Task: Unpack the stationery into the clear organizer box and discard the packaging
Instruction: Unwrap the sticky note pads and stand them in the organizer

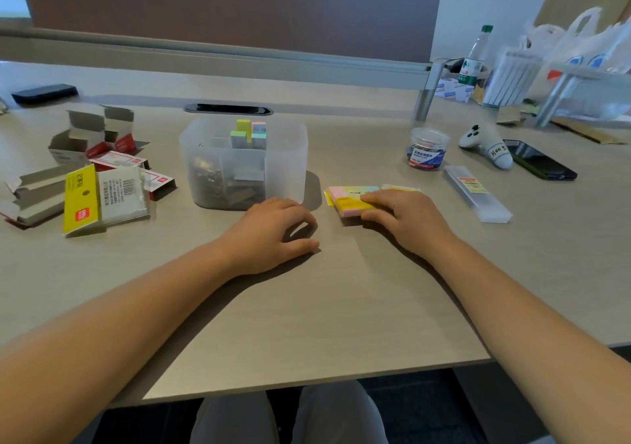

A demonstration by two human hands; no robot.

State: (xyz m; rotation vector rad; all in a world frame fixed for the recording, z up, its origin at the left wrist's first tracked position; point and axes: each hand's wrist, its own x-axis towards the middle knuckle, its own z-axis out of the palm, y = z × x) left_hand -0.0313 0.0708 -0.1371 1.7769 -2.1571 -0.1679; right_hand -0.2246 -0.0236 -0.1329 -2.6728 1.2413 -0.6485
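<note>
The clear organizer box (290,156) stands mid-table, with staples and small pastel note blocks (248,133) inside. Just in front of it my left hand (273,235) rests on the table, fingers loosely curled, holding nothing. To its right my right hand (406,220) grips a pack of pastel sticky notes (348,199) lying flat on the table, thumb at its near edge and fingers over the top. Empty packaging lies at the left: opened staple cartons (92,136) and a yellow plastic wrapper (102,197).
A jar of binder clips (427,150), a flat clear case (478,192), a white controller (486,144) and a dark phone (539,161) lie at the right. Another phone (44,93) lies far left. A bottle (474,56) and plastic bags (580,44) stand behind the partition post.
</note>
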